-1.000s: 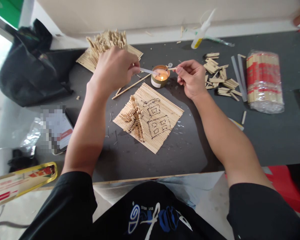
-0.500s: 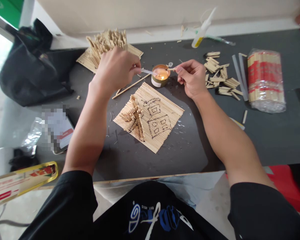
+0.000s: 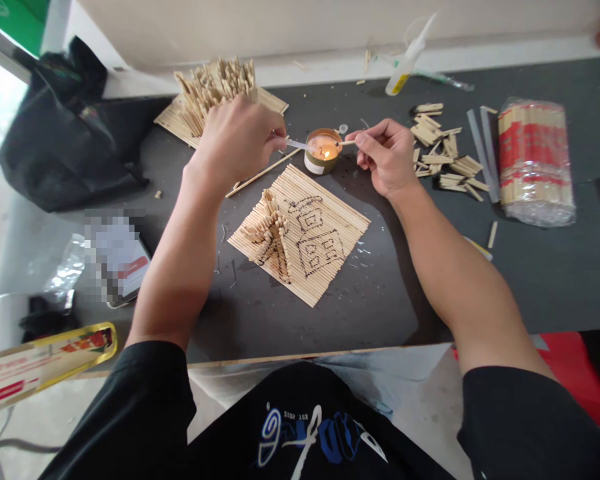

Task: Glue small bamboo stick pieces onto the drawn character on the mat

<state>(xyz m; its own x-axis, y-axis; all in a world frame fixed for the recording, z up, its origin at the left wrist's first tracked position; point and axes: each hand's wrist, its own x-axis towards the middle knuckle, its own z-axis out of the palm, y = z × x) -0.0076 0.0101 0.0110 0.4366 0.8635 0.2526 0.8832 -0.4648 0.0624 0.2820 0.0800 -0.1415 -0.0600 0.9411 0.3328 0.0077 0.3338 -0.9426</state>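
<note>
A lit candle [image 3: 322,164] in a low tin burns at the middle back of the table. My left hand [image 3: 245,137] pinches a translucent glue stick [image 3: 298,144], its tip over the candle from the left. From the right, my right hand [image 3: 386,152] holds a short wooden stick [image 3: 347,143] between thumb and fingers, its end at the candle's rim near the flame. Nearer me lies a mat of wooden sticks [image 3: 335,217] with characters drawn on it in dark outline. Short upright sticks [image 3: 269,223] stand along the left character.
Behind my left hand is another mat with a cluster of upright sticks [image 3: 220,83]. Loose stick pieces [image 3: 443,150], spare glue sticks [image 3: 481,153] and a wrapped stick bundle [image 3: 535,160] lie right. A glue bottle [image 3: 403,70] stands behind; a phone [image 3: 123,257] and black bag [image 3: 75,133] are left.
Both hands stay almost in place, still holding the glue stick and the wooden stick at the candle. The whole view has shifted very slightly.
</note>
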